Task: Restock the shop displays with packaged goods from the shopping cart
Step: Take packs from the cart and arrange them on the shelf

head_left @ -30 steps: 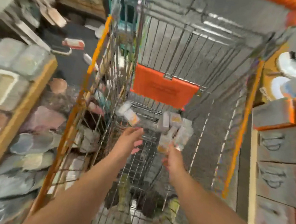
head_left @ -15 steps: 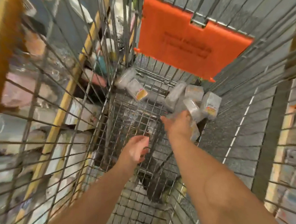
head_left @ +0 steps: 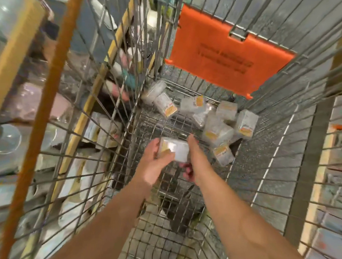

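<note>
Both hands are holding one clear packet inside the shopping cart (head_left: 182,190).

The left hand (head_left: 153,164) is gripping the left end of the packet (head_left: 174,150), its fingers curling over the yellow-labelled end with the thumb in front. The right hand (head_left: 194,163) is lying along the packet's right end; its fingers are curling beneath, and how tightly they are closing I cannot tell. Beyond the fingertips, more packets (head_left: 217,122) are lying heaped on the wire floor, below the orange flap (head_left: 228,52).

Bright, motion-blurred, wide-angle edge distortion
</note>
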A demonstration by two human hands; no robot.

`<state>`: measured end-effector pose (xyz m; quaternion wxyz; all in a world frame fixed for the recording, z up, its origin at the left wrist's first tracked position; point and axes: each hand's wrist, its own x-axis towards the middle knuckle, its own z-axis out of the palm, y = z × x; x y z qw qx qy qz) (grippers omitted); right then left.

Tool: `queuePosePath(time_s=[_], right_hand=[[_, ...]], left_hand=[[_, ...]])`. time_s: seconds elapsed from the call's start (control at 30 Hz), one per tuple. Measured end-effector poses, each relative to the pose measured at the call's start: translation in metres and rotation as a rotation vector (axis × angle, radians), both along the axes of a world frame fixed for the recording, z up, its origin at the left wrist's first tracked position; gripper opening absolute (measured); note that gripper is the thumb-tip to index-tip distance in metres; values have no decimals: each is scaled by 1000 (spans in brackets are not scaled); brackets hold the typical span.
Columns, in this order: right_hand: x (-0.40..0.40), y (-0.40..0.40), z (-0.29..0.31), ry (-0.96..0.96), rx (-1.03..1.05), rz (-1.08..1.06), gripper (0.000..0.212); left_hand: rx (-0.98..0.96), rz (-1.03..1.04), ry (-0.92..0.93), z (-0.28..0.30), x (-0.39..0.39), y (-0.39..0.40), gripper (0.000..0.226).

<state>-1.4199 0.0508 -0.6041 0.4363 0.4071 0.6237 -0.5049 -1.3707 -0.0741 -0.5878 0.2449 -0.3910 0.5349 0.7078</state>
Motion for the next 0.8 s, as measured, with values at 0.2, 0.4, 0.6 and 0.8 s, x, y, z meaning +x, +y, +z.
queuePosePath(time_s=[0.2, 0.4, 0.6, 0.8], right_hand=[[18, -6, 15, 21, -14, 62, 74], [-42, 53, -2, 561, 458, -142, 54], [-76, 80, -35, 423, 742, 330, 78], [-68, 71, -44, 388, 673, 315, 64]], left_hand=[[-15, 230, -6, -9, 5, -9, 43], [68, 215, -7, -24, 19, -21, 53], [178, 238, 21, -31, 30, -26, 56], [177, 268, -3, -31, 33, -26, 51]])
